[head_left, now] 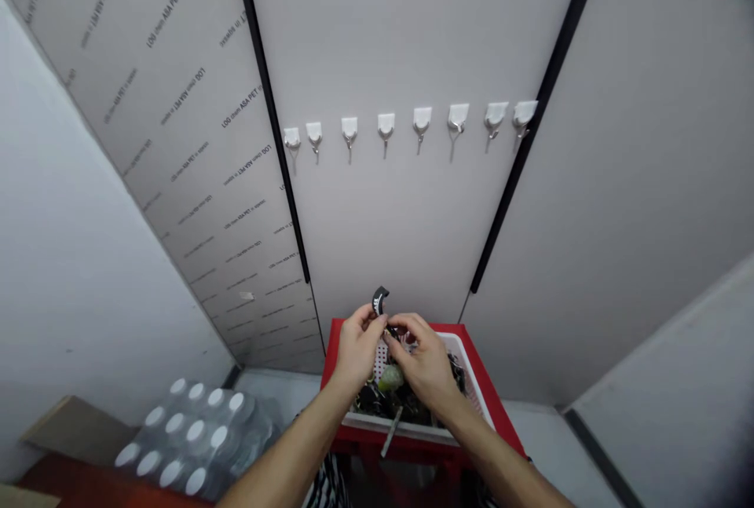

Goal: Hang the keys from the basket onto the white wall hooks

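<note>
A short black strap with white lettering (pixel 378 301) curves up from between my two hands. My left hand (pixel 359 347) pinches it between thumb and fingers. Close beside it, my right hand (pixel 425 363) has its fingertips closed on the strap's lower end; small parts there are partly hidden by the fingers. Both hands are above a white perforated basket (pixel 480 386) filled with a jumble of small dark items. A green and clear piece (pixel 389 377) lies among them, below my hands. A grey strip (pixel 392 433) sticks out over the basket's near rim.
The basket stands on a red table (pixel 505 431). Several white hooks (pixel 386 127) are fixed in a row on the wall ahead. Lower left are packed bottles with white caps (pixel 194 431) and a piece of cardboard (pixel 79 429). Walls close in on both sides.
</note>
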The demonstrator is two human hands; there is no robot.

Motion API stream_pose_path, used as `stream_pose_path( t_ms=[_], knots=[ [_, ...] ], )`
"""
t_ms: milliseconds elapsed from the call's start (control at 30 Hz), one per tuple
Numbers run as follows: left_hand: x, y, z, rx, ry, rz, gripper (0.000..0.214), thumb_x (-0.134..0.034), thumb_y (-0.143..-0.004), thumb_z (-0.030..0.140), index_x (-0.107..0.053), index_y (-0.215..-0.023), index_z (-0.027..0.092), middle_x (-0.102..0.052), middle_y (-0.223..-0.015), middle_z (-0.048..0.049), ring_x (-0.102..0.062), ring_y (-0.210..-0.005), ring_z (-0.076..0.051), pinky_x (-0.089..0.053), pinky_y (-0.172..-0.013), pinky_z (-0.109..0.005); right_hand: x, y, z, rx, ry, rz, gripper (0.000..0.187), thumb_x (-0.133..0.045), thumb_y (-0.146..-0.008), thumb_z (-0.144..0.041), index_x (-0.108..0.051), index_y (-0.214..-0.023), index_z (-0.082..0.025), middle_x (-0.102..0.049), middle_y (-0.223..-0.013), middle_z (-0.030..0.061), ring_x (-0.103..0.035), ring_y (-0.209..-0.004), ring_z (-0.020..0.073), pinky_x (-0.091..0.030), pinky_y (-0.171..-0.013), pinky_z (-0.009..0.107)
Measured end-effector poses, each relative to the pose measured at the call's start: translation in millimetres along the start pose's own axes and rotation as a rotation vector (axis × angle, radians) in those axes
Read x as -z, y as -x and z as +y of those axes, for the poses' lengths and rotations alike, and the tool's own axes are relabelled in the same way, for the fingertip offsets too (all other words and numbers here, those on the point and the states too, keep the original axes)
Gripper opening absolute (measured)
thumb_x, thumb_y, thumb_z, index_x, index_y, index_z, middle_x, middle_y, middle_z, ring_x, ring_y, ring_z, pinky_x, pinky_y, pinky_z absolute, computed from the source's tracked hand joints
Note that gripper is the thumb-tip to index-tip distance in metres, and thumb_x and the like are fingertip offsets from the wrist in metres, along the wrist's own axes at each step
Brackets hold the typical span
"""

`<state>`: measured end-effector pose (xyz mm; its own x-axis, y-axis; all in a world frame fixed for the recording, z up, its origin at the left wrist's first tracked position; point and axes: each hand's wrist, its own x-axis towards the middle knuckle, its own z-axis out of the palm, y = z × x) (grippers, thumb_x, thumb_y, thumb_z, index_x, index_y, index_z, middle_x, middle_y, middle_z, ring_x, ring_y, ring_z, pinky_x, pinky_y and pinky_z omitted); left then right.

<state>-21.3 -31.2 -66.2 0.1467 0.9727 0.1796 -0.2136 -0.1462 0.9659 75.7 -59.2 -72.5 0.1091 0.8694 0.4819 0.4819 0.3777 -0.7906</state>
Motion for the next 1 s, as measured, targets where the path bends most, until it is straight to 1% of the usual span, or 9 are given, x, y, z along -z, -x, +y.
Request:
stream_pose_path(
  t_ms=[100, 200, 267, 367, 500, 633, 800, 900, 1000],
  knots=[
    [0.8, -2, 11, -0.010, 0.008, -0.037, 0.016, -0.046, -0.063, 0.022, -0.055, -0.074, 0.015, -0.054, -0.066, 0.0009, -0.046, -0.065, -0.009, -0.035, -0.062, -0.019, 4, -15, -9, -0.144, -0.196, 0.011, 0.020, -0.045, -0.063, -0.029, -0.052, -0.077, -0.017, -0.055, -0.078, 0.0042, -0.049, -0.072, 0.0141, -0.038, -0.064, 0.026],
    [1.7, -4, 24, 0.008, 0.039, -0.112, 0.018, -0.046, -0.063, 0.022, -0.056, -0.077, 0.015, -0.055, -0.067, 0.0001, -0.046, -0.065, -0.009, -0.035, -0.062, -0.019, 6, -34, -20, -0.270, -0.434, -0.060, 0.025, -0.044, -0.064, -0.033, -0.052, -0.079, -0.015, -0.057, -0.070, 0.0025, -0.050, -0.065, 0.0121, -0.038, -0.061, 0.025],
    [2.8, -6, 30, 0.037, 0.064, -0.151, 0.018, -0.047, -0.062, 0.022, -0.056, -0.075, 0.014, -0.054, -0.065, -0.0002, -0.045, -0.060, -0.009, -0.035, -0.058, -0.019, 5, -46, -26, -0.293, -0.552, -0.120, 0.024, -0.046, -0.062, -0.034, -0.051, -0.077, -0.016, -0.056, -0.060, -0.0004, -0.048, -0.055, 0.0097, -0.038, -0.054, 0.023],
    [6.0, -9, 37, 0.077, 0.103, -0.154, 0.016, -0.049, -0.060, 0.023, -0.056, -0.068, 0.013, -0.052, -0.059, 0.0001, -0.042, -0.050, -0.007, -0.033, -0.050, -0.018, 1, -60, -37, -0.291, -0.632, -0.105, 0.020, -0.050, -0.058, -0.033, -0.050, -0.071, -0.016, -0.051, -0.049, -0.0040, -0.044, -0.046, 0.0076, -0.034, -0.046, 0.021],
    [13.2, -17, 49, 0.054, 0.159, -0.100, 0.018, -0.052, -0.058, 0.025, -0.056, -0.068, 0.012, -0.051, -0.058, -0.0001, -0.042, -0.049, -0.006, -0.033, -0.048, -0.018, -3, -78, -56, -0.208, -0.572, -0.029, 0.016, -0.056, -0.052, -0.028, -0.048, -0.059, -0.016, -0.049, -0.050, -0.0048, -0.044, -0.047, 0.0069, -0.035, -0.048, 0.021],
    [22.2, -36, 73, -0.025, 0.260, 0.061, 0.025, -0.052, -0.057, 0.025, -0.054, -0.077, 0.012, -0.052, -0.062, -0.0011, -0.046, -0.056, -0.008, -0.036, -0.051, -0.019, -8, -109, -79, -0.078, -0.498, 0.069, 0.015, -0.057, -0.051, -0.026, -0.049, -0.059, -0.015, -0.048, -0.053, -0.0042, -0.042, -0.050, 0.0065, -0.034, -0.051, 0.021],
    [38.3, -75, 113, -0.171, 0.295, 0.181, 0.022, -0.051, -0.057, 0.023, -0.053, -0.076, 0.012, -0.051, -0.060, 0.0002, -0.046, -0.053, -0.006, -0.036, -0.048, -0.018, -29, -160, -116, 0.101, -0.455, 0.086, 0.014, -0.054, -0.052, -0.026, -0.050, -0.060, -0.014, -0.049, -0.055, -0.0030, -0.043, -0.050, 0.0068, -0.035, -0.050, 0.021],
    [53.3, -102, 133, -0.246, 0.225, 0.239, 0.021, -0.050, -0.057, 0.023, -0.052, -0.076, 0.012, -0.049, -0.055, 0.0017, -0.042, -0.045, -0.004, -0.032, -0.044, -0.017, -48, -188, -136, 0.168, -0.419, 0.101, 0.016, -0.051, -0.054, -0.028, -0.051, -0.062, -0.014, -0.051, -0.056, -0.0019, -0.045, -0.052, 0.0079, -0.037, -0.051, 0.021],
    [71.2, -127, 147, -0.302, 0.133, 0.303, 0.018, -0.049, -0.058, 0.026, -0.052, -0.070, 0.012, -0.043, -0.045, 0.0045, -0.036, -0.037, -0.003, -0.028, -0.039, -0.016, -66, -213, -150, 0.238, -0.309, 0.135, 0.017, -0.048, -0.055, -0.029, -0.053, -0.062, -0.015, -0.054, -0.057, -0.0008, -0.047, -0.053, 0.0090, -0.038, -0.053, 0.022]
  ],
)
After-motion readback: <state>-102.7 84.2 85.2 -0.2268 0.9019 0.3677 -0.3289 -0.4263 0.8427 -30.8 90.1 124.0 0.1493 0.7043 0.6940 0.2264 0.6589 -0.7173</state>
